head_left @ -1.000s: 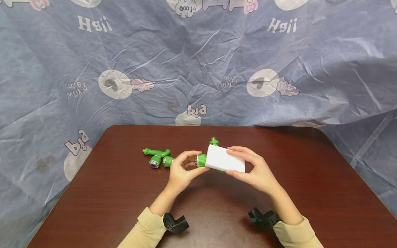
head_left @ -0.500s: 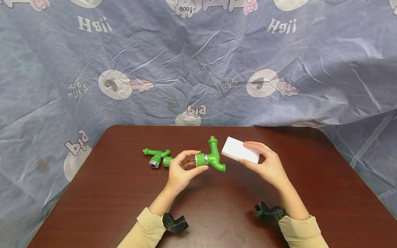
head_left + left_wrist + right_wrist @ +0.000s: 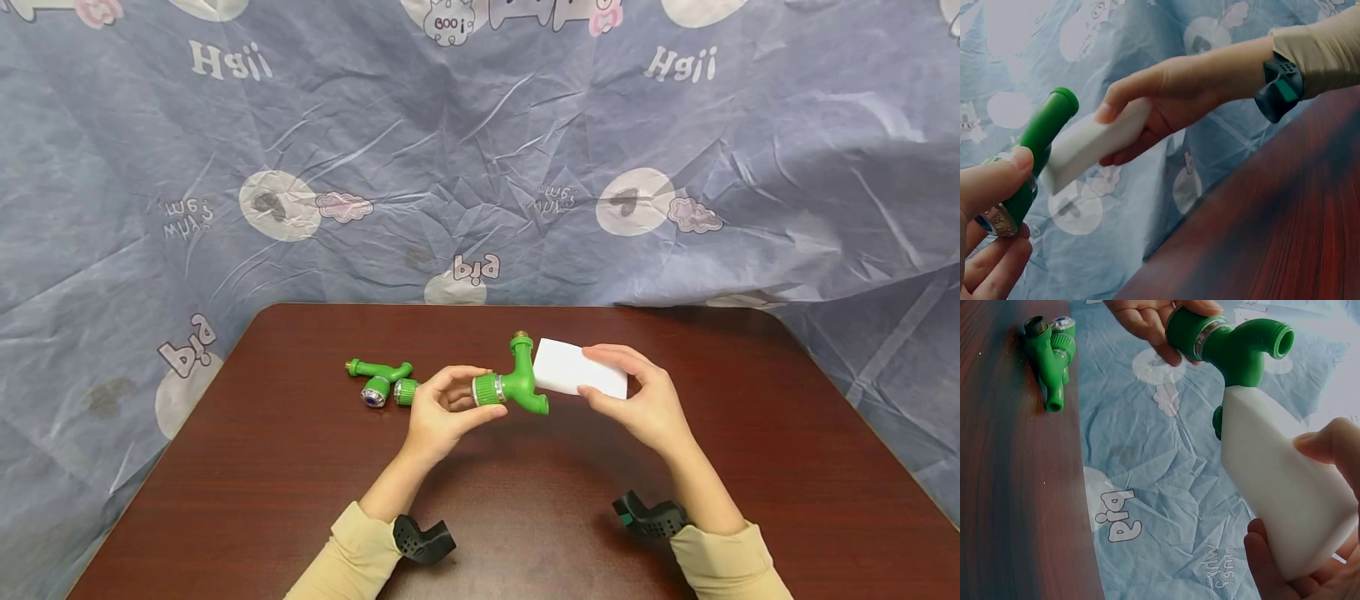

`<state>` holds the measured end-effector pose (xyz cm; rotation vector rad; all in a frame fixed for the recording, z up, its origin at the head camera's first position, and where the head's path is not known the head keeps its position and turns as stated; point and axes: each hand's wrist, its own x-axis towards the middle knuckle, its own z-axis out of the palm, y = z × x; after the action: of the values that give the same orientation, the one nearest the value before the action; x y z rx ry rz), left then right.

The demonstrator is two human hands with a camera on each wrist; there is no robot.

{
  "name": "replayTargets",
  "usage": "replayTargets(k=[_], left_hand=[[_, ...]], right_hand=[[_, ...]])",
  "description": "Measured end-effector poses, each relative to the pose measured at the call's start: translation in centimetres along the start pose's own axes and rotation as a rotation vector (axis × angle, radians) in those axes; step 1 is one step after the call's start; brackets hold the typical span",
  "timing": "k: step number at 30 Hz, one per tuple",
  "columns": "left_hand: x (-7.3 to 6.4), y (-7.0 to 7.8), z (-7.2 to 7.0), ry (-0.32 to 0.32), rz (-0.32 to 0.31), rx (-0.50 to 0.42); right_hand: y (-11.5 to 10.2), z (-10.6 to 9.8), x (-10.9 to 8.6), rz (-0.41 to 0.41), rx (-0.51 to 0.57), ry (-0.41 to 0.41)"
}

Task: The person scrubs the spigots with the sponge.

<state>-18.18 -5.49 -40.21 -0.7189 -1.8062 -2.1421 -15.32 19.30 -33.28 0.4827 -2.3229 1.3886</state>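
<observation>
My left hand point(image 3: 438, 417) pinches a green faucet point(image 3: 521, 385) by its ribbed knob, between thumb and fingers. The faucet is held above the table, its brass-threaded inlet pointing away and its spout toward the right front. My right hand point(image 3: 637, 400) grips a white sponge block point(image 3: 573, 368) by its right end, thumb on the near side. The block's left end is right at the faucet's body. In the right wrist view the sponge point(image 3: 1279, 469) overlaps the inlet pipe and hides most of it. From the left wrist, the faucet point(image 3: 1047, 128) shows its spout end up.
More green faucets point(image 3: 378, 372) lie on the dark red-brown table point(image 3: 300, 492), left of my left hand; one is partly hidden behind that hand. A blue-grey printed cloth point(image 3: 420, 167) hangs behind the table's far edge. Black camera mounts point(image 3: 423, 540) sit on both wrists.
The sponge first covered the faucet's body, then moved off to the right, and is now back against the faucet's right side. The left hand keeps its hold on the knob, nearly still.
</observation>
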Motion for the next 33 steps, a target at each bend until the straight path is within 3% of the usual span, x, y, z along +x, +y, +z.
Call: replayTargets(k=[9, 17, 23, 27, 30, 33], left_hand=[[-0.3, 0.7, 0.1, -0.064, -0.053, 0.173], [-0.3, 2.6, 0.6, -0.082, -0.048, 0.151], [-0.3, 2.4, 0.7, -0.063, -0.047, 0.176], [-0.4, 2.4, 0.8, -0.059, -0.047, 0.174], [-0.4, 2.5, 0.9, -0.067, -0.052, 0.172], [-0.5, 2.5, 1.0, -0.081, -0.039, 0.17]], right_hand=[[-0.8, 0.5, -0.1, -0.054, 0.057, -0.012], [-0.6, 0.9, -0.2, -0.111, 0.034, -0.015], [1.3, 1.0, -0.3, -0.176, 0.064, -0.012], [1.5, 1.8, -0.5, -0.236, 0.087, -0.042], [1.4, 2.7, -0.7, -0.284, 0.052, -0.072], [1.2, 3.4, -0.8, -0.313, 0.001, -0.036]])
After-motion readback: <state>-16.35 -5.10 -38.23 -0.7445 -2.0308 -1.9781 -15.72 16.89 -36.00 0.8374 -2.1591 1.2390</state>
